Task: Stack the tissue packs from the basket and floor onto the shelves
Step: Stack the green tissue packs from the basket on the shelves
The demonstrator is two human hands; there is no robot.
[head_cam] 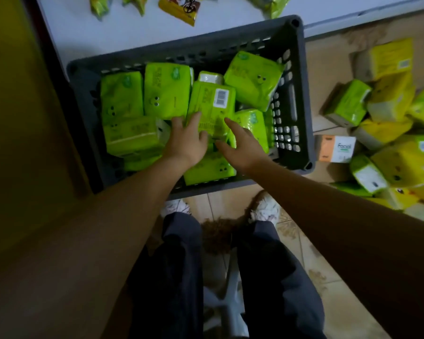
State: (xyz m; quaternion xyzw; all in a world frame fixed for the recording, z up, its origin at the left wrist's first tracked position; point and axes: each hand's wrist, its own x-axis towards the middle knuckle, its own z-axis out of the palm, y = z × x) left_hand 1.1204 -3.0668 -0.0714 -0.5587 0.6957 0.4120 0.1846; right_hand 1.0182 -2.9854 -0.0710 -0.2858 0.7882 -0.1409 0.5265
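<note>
A grey plastic basket (302,99) on the floor holds several bright green tissue packs. One green pack with a barcode label (212,101) lies on top in the middle. My left hand (186,140) touches that pack's lower left edge with its fingers spread. My right hand (240,145) reaches in beside it at the pack's lower right, fingers straight and thumb out. Neither hand is closed round a pack. More green and yellow packs (389,133) lie in a loose pile on the floor to the right.
A white shelf board (132,33) runs behind the basket with a few green and yellow bags on it. An orange-and-white facial tissue box (338,149) lies beside the basket. A dark yellow panel (22,118) stands at the left. I sit on a white stool (230,302), feet on tiles.
</note>
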